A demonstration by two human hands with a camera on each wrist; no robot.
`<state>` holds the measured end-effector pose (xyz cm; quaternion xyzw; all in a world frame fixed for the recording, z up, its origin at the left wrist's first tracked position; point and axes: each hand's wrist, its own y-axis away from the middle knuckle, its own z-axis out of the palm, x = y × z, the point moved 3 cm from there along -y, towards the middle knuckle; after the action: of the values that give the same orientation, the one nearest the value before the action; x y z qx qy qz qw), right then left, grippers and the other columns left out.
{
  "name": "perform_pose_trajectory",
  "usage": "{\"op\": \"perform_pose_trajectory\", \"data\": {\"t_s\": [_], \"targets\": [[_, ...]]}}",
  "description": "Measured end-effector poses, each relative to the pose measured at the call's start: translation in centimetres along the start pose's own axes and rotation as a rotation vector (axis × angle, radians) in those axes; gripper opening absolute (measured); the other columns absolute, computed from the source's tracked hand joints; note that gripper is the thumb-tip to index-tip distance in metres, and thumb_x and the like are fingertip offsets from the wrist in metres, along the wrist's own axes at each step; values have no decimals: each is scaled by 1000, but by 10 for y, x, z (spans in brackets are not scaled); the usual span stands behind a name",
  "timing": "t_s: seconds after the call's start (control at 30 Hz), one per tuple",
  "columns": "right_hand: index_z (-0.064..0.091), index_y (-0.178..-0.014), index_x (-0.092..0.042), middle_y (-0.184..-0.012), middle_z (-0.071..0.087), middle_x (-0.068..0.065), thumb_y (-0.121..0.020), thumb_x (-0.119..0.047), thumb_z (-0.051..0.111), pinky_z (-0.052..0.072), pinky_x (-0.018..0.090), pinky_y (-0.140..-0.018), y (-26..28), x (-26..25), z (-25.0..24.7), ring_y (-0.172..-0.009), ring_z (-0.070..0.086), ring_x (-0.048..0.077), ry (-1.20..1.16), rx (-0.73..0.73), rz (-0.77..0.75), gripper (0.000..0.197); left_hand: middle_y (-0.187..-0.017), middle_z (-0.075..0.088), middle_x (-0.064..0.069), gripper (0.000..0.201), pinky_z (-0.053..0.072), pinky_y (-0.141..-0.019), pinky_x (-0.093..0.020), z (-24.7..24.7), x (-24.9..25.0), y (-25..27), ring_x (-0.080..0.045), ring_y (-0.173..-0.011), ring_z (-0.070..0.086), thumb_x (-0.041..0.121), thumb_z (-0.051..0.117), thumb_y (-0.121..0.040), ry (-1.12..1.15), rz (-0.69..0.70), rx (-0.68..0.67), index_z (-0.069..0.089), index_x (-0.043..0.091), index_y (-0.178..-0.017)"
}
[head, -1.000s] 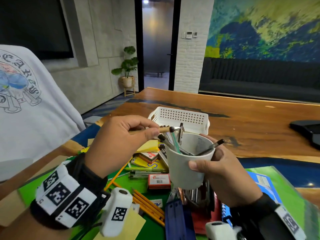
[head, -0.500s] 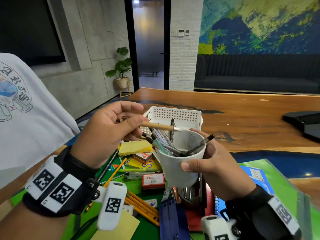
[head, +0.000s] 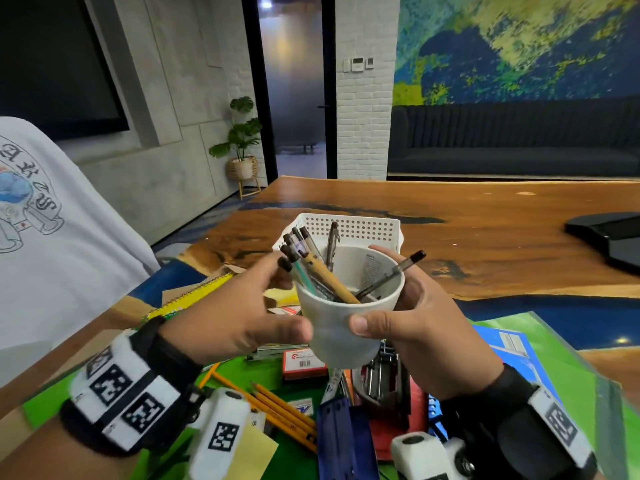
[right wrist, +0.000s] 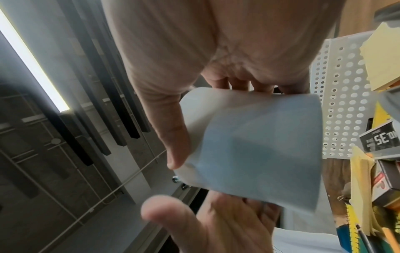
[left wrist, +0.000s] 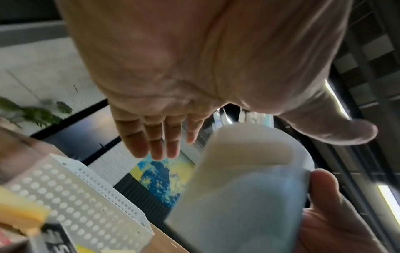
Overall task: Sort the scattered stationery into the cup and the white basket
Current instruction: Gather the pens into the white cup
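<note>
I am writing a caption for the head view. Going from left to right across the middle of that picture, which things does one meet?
left hand → white cup with pens → right hand gripping the cup → black object at the table's right edge.

The scene is viewed from head height, forward and down over the desk point(head: 485, 237), with both hands and the white cup point(head: 341, 327) seen close and the room beyond. From each wrist, the palm is looked along at very close range and steeply upward, toward walls and ceiling lights. The cup point(left wrist: 244, 196) and the perforated white basket point(right wrist: 344, 95) are shared by all three views.
</note>
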<state>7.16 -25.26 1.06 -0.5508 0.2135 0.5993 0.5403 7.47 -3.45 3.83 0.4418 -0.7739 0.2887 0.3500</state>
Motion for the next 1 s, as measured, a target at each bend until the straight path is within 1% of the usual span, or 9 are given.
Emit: {"op": "perform_pose_trajectory", "data": {"t_s": [0.13,0.23,0.33,0.4,0.47,0.6,0.73,0.83,1.0], "targets": [[60,-130,-10,-124,69,16,-64,5,84,50,52,-100,3,5,8,-116,65,37,162,-52,54,72,-128,65,17,64,49,-102,-26,14,48,-16,1,-119,60,41,79,-76,63,48,-47,51,35,-134],[68,-120,-17,-116,74,2,-58,-2,91,54,43,-93,8,5,12,-110,69,21,322,-36,73,68,-137,49,28,77,43,-108,-25,20,71,-30,10,-124,48,63,71,-72,-298,49,-3,43,44,-142],[65,-120,-16,-115,74,-1,-60,-5,87,55,30,-87,10,2,14,-108,70,15,355,-47,55,65,-152,38,19,110,37,-112,-23,35,80,-40,3,-134,41,64,78,-64,-343,64,-162,19,42,-154],[64,-123,-10,-115,74,10,-60,-4,85,55,44,-92,7,4,10,-109,70,29,285,-33,59,67,-158,34,14,122,33,-115,-25,31,83,-43,1,-139,38,70,75,-57,-263,87,-144,11,42,-156],[61,-126,-6,-118,71,21,-60,3,84,51,57,-100,3,4,1,-112,67,41,180,6,77,70,-150,45,12,113,37,-114,-33,14,83,-43,2,-134,45,88,61,-52,-116,132,20,26,44,-150],[55,-131,3,-123,69,23,-63,9,79,55,46,-94,-1,-6,-20,-114,66,41,78,77,45,72,-100,72,7,68,57,-86,-42,-20,49,-37,-12,-93,70,88,51,-71,-108,9,223,67,32,-106],[56,-128,4,-120,71,20,-63,8,75,58,36,-85,-4,-17,-37,-112,67,38,69,187,9,68,-88,71,12,14,50,-75,-25,-17,-16,-20,-3,-81,64,40,72,-87,-665,-159,-52,72,28,-95],[60,-124,-1,-118,72,16,-66,3,71,59,29,-78,-3,-23,-44,-107,70,31,69,218,-3,59,-90,68,13,12,48,-72,-24,-10,-74,-1,-8,-85,63,34,71,-87,-883,-341,-296,70,30,-98],[58,-124,2,-119,70,19,-63,-4,76,57,25,-71,-4,-24,-48,-102,71,27,93,220,-5,64,-91,63,14,20,53,-78,-31,-26,-130,18,-8,-85,61,38,73,-85,-882,-476,-249,66,34,-103]]}}
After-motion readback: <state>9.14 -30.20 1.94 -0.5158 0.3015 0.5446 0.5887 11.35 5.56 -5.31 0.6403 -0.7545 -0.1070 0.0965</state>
